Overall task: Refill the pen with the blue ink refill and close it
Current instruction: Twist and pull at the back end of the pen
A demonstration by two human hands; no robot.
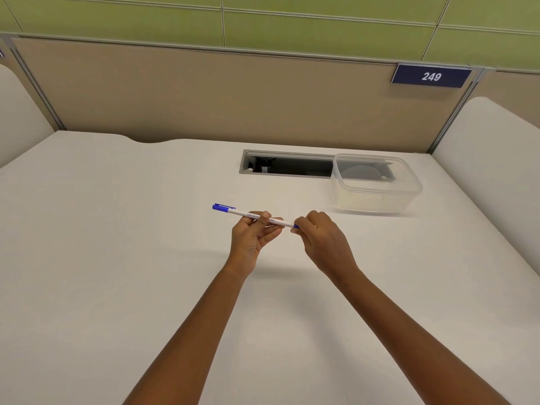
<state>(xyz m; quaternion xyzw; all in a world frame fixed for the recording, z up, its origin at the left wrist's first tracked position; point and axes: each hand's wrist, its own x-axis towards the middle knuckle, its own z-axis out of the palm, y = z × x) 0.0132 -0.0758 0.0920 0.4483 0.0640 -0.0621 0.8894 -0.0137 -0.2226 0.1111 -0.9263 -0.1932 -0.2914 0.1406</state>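
A white pen (241, 212) with a blue cap at its left end is held level above the middle of the white desk (117, 258). My left hand (252, 233) grips the barrel from below, thumb over the printed text. My right hand (320, 236) pinches the pen's right end, where a bit of blue shows between the fingertips. A separate blue ink refill is not visible; the inside of the pen is hidden.
A clear plastic box (377, 185) stands at the back right, partly over a cable slot (286, 166) cut in the desk. A beige partition with a "249" sign (431, 76) closes the back. White side panels flank the desk.
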